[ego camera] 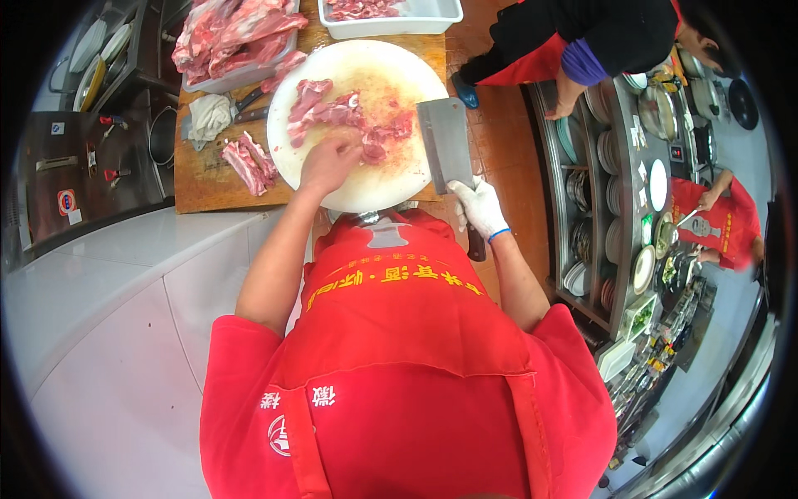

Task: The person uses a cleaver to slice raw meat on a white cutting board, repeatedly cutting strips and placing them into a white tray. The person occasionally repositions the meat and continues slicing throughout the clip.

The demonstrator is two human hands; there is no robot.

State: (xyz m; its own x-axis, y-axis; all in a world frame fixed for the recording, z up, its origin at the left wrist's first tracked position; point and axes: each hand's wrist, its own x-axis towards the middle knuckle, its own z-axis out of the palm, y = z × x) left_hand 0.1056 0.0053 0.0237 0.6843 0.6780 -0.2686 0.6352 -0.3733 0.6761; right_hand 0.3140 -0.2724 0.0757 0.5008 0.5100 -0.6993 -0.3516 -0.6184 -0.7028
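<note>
A thick round white cutting board lies on a wooden table, its middle stained. Pieces of raw meat are spread over it. My bare left hand rests over the board with curled fingers at the lower edge of the meat; whether it grips a piece cannot be told. My right hand, in a white glove, is closed round the handle of a cleaver. The broad blade is raised over the board's right edge. Left of the board lie ribs of raw meat, a crumpled cloth and dark-handled knives.
A tub heaped with raw meat and a white tray of cut meat stand at the table's far side. At right, a person leans by a shelf of plates; another person works beyond the counter.
</note>
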